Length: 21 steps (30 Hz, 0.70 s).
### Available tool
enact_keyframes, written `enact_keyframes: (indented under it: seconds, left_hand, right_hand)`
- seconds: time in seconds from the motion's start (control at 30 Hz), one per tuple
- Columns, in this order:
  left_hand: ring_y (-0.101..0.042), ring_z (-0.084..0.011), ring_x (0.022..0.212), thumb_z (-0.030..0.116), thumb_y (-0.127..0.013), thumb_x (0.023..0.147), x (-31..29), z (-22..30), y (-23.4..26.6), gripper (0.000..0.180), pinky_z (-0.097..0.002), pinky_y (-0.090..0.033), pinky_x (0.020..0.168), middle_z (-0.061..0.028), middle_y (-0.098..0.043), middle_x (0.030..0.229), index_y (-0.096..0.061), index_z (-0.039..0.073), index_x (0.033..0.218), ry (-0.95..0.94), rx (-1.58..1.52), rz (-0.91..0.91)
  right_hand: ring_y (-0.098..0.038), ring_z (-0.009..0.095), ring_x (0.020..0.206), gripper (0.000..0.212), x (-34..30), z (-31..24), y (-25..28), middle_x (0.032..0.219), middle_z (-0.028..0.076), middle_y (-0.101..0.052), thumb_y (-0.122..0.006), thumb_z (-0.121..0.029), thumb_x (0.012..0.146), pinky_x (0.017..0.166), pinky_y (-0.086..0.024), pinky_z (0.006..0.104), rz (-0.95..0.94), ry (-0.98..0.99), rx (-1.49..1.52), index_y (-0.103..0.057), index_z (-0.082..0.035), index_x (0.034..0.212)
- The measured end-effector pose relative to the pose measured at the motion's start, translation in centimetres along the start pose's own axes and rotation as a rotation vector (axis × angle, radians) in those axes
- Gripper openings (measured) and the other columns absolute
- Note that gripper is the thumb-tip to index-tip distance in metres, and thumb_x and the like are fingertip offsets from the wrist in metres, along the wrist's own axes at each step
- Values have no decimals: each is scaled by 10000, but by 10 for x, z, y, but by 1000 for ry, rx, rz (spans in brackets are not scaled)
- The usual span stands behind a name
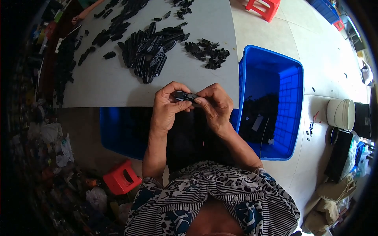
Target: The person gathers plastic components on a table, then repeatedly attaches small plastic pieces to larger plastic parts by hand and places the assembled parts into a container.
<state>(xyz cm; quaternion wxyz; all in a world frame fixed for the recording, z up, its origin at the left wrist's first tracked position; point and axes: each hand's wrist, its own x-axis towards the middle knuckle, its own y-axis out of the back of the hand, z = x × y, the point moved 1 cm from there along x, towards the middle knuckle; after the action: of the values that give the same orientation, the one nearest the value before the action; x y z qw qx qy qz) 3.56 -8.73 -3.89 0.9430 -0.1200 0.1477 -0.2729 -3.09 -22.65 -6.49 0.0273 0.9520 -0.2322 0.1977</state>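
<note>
- Pinching a small, oblong, black plastic-looking piece (184,95) at the centre of the frame, the left hand (165,104) grips its left end, thumb below and curled fingers above.
- The right hand (216,103) holds its right end, thumb and forefinger drawn close together.
- The held piece lies roughly level across the view, just above the near edge of the pale grey, flat-topped table (98,88).
- Its surface is dark with a slight sheen; a greyish highlight runs along its top, and the middle looks stepped or notched. The fingertips hide both ends, and finer detail is too small to tell.
- Long, tapered, glossy black pieces (147,51) lie heaped at upper centre, some showing cut-outs.
- Smaller, jagged black pieces (214,57) cluster to their right.
- A deep, rectangular blue plastic bin (290,94) stands right of centre.
</note>
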Motion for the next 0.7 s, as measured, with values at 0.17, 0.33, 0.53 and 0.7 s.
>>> enact_keyframes:
  seconds: [0.17, 0.33, 0.53, 0.7]
  left_hand:
    - [-640, -113, 695, -81, -647, 781, -2, 0, 2, 210, -197, -524, 610, -51, -641, 790, -599, 7, 966, -11, 70, -15]
    - [-638, -117, 698, -23, -608, 826, -4, 5, -3, 150, -220, -534, 641, -60, -629, 779, -591, -15, 975, -42, 79, 15]
    - [-608, -107, 621, 55, -611, 823, -10, 1, 0, 145, -210, -498, 576, -60, -611, 724, -605, -21, 947, -7, 168, 84]
    - [-599, -108, 601, -7, -569, 792, -18, 1, 4, 97, -214, -474, 529, -66, -613, 704, -623, -23, 870, -92, 227, 147]
  right_hand:
    - [-564, 204, 645, 161, 2, 0, 4, 742, 95, -550, -719, 36, 716, 551, -444, 282, -78, 110, -113, -609, 2, 827]
    - [-592, 237, 620, 173, 5, 2, 5, 767, 100, -568, -716, 38, 703, 530, -467, 316, -132, 183, -218, -594, -9, 816]
    - [-604, 224, 674, 163, 1, 3, 4, 756, 101, -582, -718, 27, 699, 560, -470, 298, -190, 145, -243, -604, -6, 810]
    - [-596, 223, 677, 200, 2, -16, -3, 850, 119, -554, -706, 10, 729, 555, -471, 303, -243, 35, -253, -603, 9, 900]
